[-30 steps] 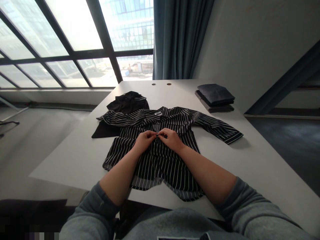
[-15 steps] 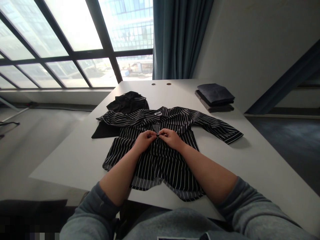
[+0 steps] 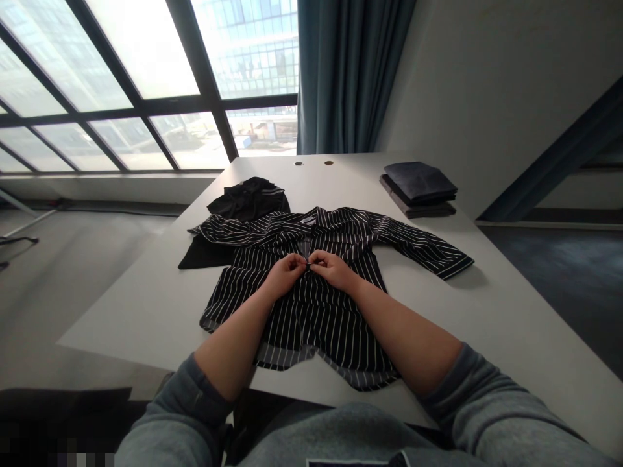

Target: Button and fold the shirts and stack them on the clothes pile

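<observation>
A black shirt with white stripes [image 3: 335, 324] lies front up on the white table [image 3: 467, 324], its collar away from me. Its right-hand sleeve stretches out flat, while the left-hand one is bunched. My left hand [image 3: 286, 271] and my right hand [image 3: 333, 267] meet at the middle of the shirt front, just below the open neck. Both are closed in a pinch on the shirt's front edges, fingertips almost touching. Whether a button sits between the fingers is too small to tell.
Behind the shirt on the left lies a crumpled black garment [image 3: 248, 198]; dark cloth [image 3: 204, 253] shows under the bunched sleeve. A stack of folded clothes [image 3: 419, 185] stands at the back right. Two cable holes are near the far edge. Windows and a blue curtain [image 3: 350, 78] rise beyond.
My left fingertips have shifted very slightly at the shirt front. Both hands keep their pinch, and the shirt lies as before.
</observation>
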A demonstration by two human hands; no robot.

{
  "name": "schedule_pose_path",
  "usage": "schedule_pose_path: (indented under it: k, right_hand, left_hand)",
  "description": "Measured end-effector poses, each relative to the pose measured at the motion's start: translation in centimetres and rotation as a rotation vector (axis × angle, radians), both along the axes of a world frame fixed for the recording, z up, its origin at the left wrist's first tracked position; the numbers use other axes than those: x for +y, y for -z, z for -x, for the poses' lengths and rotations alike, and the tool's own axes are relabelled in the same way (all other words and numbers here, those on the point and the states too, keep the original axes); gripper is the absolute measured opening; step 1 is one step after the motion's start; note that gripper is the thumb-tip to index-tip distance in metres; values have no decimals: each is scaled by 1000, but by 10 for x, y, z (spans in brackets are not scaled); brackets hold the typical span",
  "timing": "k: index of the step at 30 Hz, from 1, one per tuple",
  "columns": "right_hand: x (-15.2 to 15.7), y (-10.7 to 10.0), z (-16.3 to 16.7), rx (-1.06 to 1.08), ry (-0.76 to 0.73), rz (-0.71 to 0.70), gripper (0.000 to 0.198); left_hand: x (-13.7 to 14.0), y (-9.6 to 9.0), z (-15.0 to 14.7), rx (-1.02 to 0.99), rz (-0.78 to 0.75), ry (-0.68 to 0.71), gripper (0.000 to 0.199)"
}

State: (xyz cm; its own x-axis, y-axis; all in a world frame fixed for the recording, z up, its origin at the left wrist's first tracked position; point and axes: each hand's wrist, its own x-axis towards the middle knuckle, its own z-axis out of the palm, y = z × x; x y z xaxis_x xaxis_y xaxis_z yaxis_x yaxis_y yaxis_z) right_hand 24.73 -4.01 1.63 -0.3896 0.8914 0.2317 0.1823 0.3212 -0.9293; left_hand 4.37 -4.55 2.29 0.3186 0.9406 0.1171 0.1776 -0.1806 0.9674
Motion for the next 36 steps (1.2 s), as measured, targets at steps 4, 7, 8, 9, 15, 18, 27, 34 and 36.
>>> schedule_pose_path:
  k: [4,7,8,9,15,18,27,34,36]
  right_hand:
    - [-1,2,2,-21,70,-55,15]
    - [-2,2,3,-29,93,-71,14]
    - [-2,2,3,-29,94,-72,14]
    - [-2,2,3,-30,92,-74,14]
    - [-1,5,4,-81,140,-103,11]
    - [2,8,2,-125,197,-163,9]
    - [16,12,-16,-420,482,-413,27]
    - [4,8,-4,-656,298,-391,24]
    - [2,7,-2,-734,277,-368,24]
  left_hand:
    - [1,1,2,47,-17,-29,18]
    - [2,2,2,76,-53,-38,17]
    - [1,2,2,85,-76,-45,17]
    - [1,1,3,100,-105,-54,17]
    - [-4,-8,8,275,-269,-70,21]
    - [-5,-13,10,396,-324,-18,20]
    - [-9,-27,13,825,-278,120,18]
    - [-5,-25,19,1064,-156,-62,14]
    - [-6,-24,20,1065,-153,-81,16]
